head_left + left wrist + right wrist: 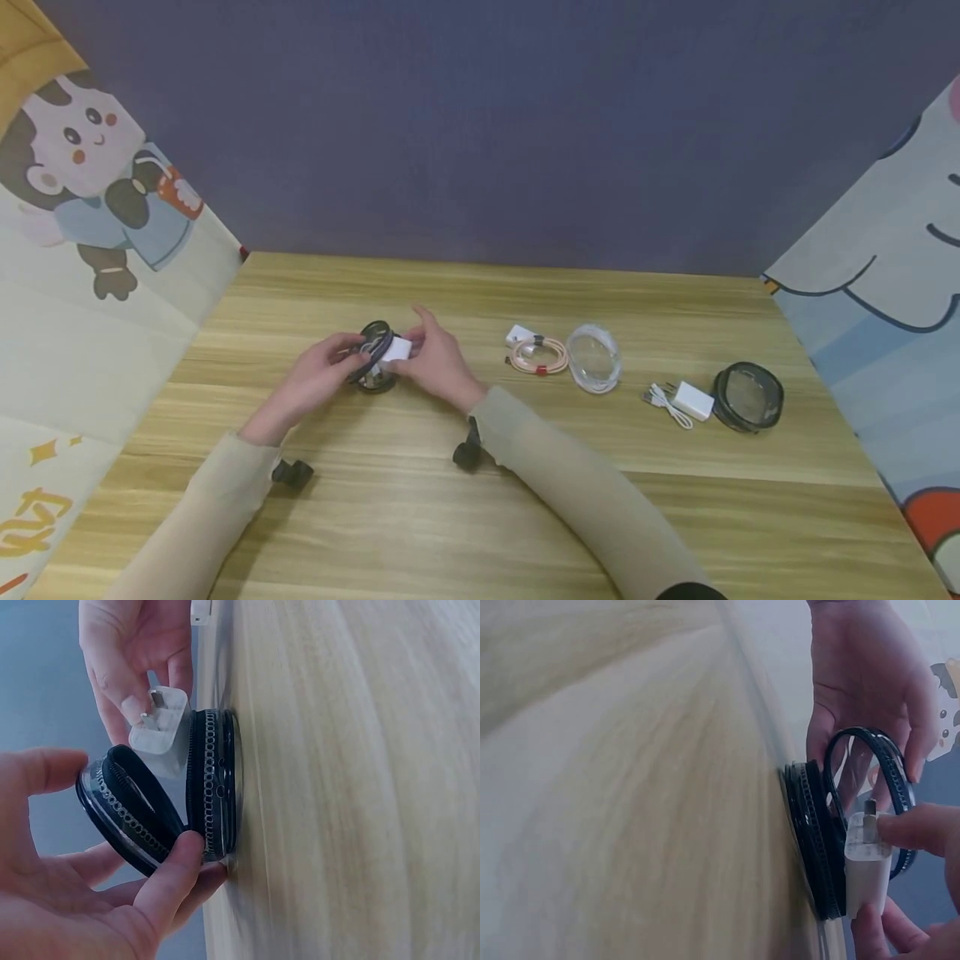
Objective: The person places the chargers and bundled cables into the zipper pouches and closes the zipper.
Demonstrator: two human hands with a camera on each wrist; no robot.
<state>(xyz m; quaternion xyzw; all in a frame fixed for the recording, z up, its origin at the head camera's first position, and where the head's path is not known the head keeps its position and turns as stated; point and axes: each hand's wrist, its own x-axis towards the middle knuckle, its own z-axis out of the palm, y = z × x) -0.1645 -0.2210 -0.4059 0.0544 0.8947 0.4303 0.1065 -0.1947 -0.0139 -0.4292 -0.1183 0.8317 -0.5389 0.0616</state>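
On the left part of the table, a small round zippered case (377,384) with black trim and clear sides stands unzipped, its lid swung up. My left hand (318,379) holds the raised lid (124,814) between thumb and fingers, with fingertips also at the case's edge. A white charger plug (868,874) with metal prongs is pinched between the thumb and fingers of my right hand (441,362). It sits right at the case's opening, between lid and base. Its prongs point away from the table in the left wrist view.
Right of my hands lie a white charger (519,335), a coiled pink cable (551,357) and a round clear case (572,354) with white trim. Farther right are a white cable (670,408), another white charger (694,401) and a black-trimmed round case (722,400). A dark partition (480,133) stands behind.
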